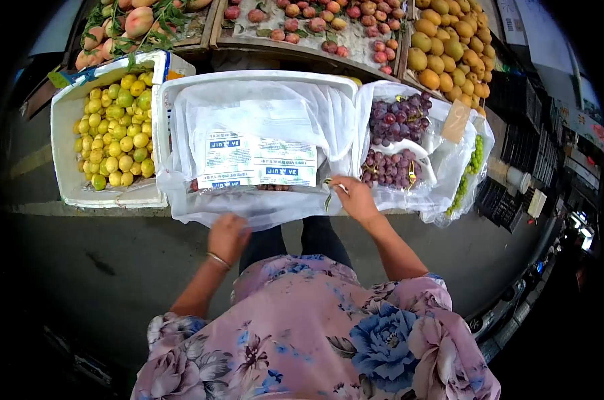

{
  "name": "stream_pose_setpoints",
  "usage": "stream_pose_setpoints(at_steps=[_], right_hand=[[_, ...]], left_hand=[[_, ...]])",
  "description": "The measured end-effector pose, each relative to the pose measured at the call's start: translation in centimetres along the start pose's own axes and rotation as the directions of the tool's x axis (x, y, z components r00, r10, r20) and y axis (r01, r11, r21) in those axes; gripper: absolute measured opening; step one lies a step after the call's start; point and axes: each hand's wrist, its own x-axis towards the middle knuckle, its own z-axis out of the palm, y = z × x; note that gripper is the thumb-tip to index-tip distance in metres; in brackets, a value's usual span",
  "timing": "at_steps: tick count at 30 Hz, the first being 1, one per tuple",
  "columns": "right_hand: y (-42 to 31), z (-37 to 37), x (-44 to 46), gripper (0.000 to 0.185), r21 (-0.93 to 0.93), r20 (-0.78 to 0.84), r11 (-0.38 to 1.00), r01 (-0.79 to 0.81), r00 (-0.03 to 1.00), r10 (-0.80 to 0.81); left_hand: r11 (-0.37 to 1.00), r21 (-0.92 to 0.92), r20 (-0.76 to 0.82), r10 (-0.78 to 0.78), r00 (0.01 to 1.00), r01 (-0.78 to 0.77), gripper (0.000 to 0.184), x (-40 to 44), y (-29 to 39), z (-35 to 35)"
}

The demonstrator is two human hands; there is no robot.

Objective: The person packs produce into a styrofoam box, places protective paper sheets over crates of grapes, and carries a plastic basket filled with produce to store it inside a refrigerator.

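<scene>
In front of me stands a white foam box (268, 75) lined with thin translucent plastic sheeting (268, 212). Inside lies a white printed paper sheet (258, 160) with blue labels, and dark reddish fruit shows slightly beneath its lower edge. My right hand (356, 200) is at the box's front right, its fingertips pinched at a thin dark green and yellow strip (327, 195) beside the plastic. My left hand (228, 238) is curled at the sheeting's hanging front edge, slightly blurred. What its fingers hold, if anything, is hidden.
A foam box of yellow-green fruit (118, 133) adjoins on the left. Bunches of purple grapes (388, 168), a cardboard tag (455, 121) and green grapes (474, 159) lie on the right. Behind are wooden trays of peaches (140, 22), reddish plums (317, 25) and round orange-brown fruit (448, 50).
</scene>
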Motion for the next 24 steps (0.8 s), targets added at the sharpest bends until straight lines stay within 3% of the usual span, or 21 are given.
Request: stream_pose_setpoints(at_steps=[2, 3, 4, 5, 6, 7, 8, 10, 11, 13, 14, 17, 19, 20, 21, 22, 23, 24], right_hand=[[-0.9, -0.2, -2.1, 0.012, 0.098, 0.052, 0.947, -0.305, 0.952, 0.301], [2.0, 1.4, -3.6, 0.013, 0.125, -0.131, 0.964, -0.235, 0.959, 0.251], [4.5, 3.0, -5.1, 0.013, 0.128, -0.134, 0.960, -0.248, 0.955, 0.265], [6.6, 4.5, -6.6, 0.014, 0.329, -0.169, 0.821, -0.467, 0.826, 0.538], [7.7, 5.1, -7.4, 0.014, 0.521, -0.146, 0.601, -0.606, 0.631, 0.762], [7.3, 4.9, -7.6, 0.024, 0.553, 0.146, 0.343, -0.759, 0.494, 0.857], [7.0, 4.8, -7.7, 0.024, 0.557, 0.144, 0.335, -0.760, 0.485, 0.862], [6.6, 5.3, -7.1, 0.038, 0.778, 0.517, -0.108, -0.618, 0.534, 0.669], [6.8, 5.6, -6.6, 0.038, 0.781, 0.517, -0.116, -0.613, 0.533, 0.670], [7.2, 6.4, -5.3, 0.048, 0.802, 0.578, -0.282, -0.527, 0.563, 0.590], [7.3, 6.8, -5.0, 0.048, 0.806, 0.576, -0.292, -0.515, 0.567, 0.589], [7.6, 7.5, -4.5, 0.045, 0.782, 0.598, -0.365, -0.505, 0.446, 0.666], [6.4, 7.9, -4.4, 0.047, 0.808, 0.589, -0.439, -0.393, 0.506, 0.630], [5.6, 8.2, -4.1, 0.048, 0.812, 0.571, -0.506, -0.289, 0.567, 0.594], [5.0, 9.0, -3.7, 0.045, 0.836, 0.543, -0.491, -0.243, 0.493, 0.680], [4.7, 9.5, -3.6, 0.045, 0.836, 0.541, -0.499, -0.229, 0.499, 0.677], [4.6, 9.7, -3.6, 0.042, 0.859, 0.506, -0.468, -0.208, 0.480, 0.717], [4.6, 9.8, -3.5, 0.040, 0.882, 0.467, -0.434, -0.182, 0.457, 0.757]], left_hand=[[0.932, -0.307, 0.282, -0.105, 0.954, 0.193, 0.024, -0.8, 1.8, 4.9], [0.817, -0.447, 0.414, -0.171, 0.894, 0.364, 0.026, -0.3, 2.6, 7.1], [0.655, -0.537, 0.552, -0.203, 0.809, 0.532, 0.028, 0.1, 3.4, 8.8], [0.656, -0.532, 0.563, -0.199, 0.802, 0.536, 0.028, 0.6, 4.3, 9.7], [0.295, -0.591, 0.706, -0.260, 0.658, 0.751, 0.034, 1.7, 4.9, 10.5], [-0.113, -0.527, 0.837, -0.237, 0.493, 0.842, 0.040, 2.7, 5.4, 11.0], [-0.108, -0.520, 0.842, -0.232, 0.487, 0.848, 0.040, 3.3, 5.8, 11.3], [-0.445, -0.642, 0.733, -0.116, 0.670, 0.625, 0.049, 4.5, 6.5, 11.8], [-0.552, -0.559, 0.786, -0.114, 0.608, 0.619, 0.045, 5.4, 6.7, 11.9], [-0.557, -0.535, 0.805, -0.107, 0.584, 0.636, 0.044, 6.7, 6.4, 12.1], [-0.567, -0.509, 0.821, -0.095, 0.563, 0.647, 0.043, 7.2, 6.3, 12.2], [-0.524, -0.629, 0.731, -0.147, 0.666, 0.575, 0.037, 8.3, 6.2, 11.0], [-0.508, -0.703, 0.651, -0.177, 0.738, 0.498, 0.032, 9.4, 6.4, 8.0], [-0.460, -0.731, 0.625, -0.156, 0.765, 0.504, 0.034, 9.6, 6.2, 6.8], [-0.361, -0.729, 0.662, -0.151, 0.734, 0.582, 0.034, 9.7, 5.9, 5.7], [-0.256, -0.713, 0.697, -0.152, 0.701, 0.653, 0.036, 9.8, 6.0, 4.5], [-0.236, -0.713, 0.698, -0.147, 0.701, 0.661, 0.036, 10.2, 6.2, 3.3], [0.010, -0.614, 0.778, -0.161, 0.607, 0.789, 0.036, 10.9, 6.7, 1.9]])
